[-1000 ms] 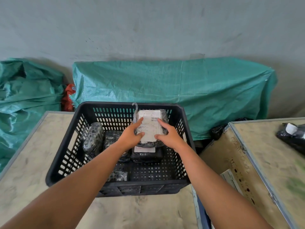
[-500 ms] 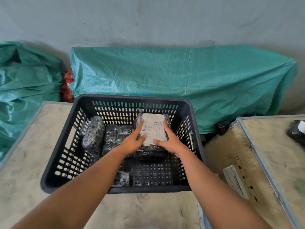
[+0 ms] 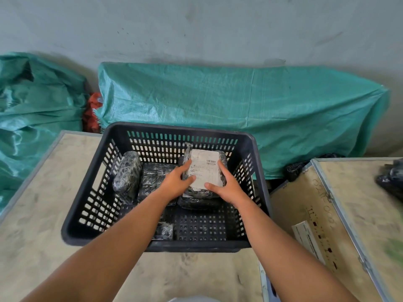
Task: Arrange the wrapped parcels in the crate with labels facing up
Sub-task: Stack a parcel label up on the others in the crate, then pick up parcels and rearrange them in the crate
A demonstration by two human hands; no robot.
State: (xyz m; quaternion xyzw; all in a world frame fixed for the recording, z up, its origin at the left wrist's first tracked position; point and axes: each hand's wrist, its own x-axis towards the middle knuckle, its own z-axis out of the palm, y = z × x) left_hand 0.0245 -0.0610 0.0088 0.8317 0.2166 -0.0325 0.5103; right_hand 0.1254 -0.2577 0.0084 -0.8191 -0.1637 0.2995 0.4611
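Observation:
A black slotted crate stands on a pale wooden case. Inside it, both hands grip a black wrapped parcel with a white label facing up, at the back right, on top of another black parcel. My left hand holds its left edge, my right hand its right edge and near corner. A wrapped parcel leans upright at the left wall, another lies flat beside it, and a small one sits near the front wall.
The pale case top spreads to the left of the crate and in front of it. A second case stands at the right with black parcels on its far edge. Green tarps cover heaps against the wall.
Both hands have lowered the labelled parcel onto the parcel beneath it at the back right. The lower parcel's white label is now covered. The camera has come closer.

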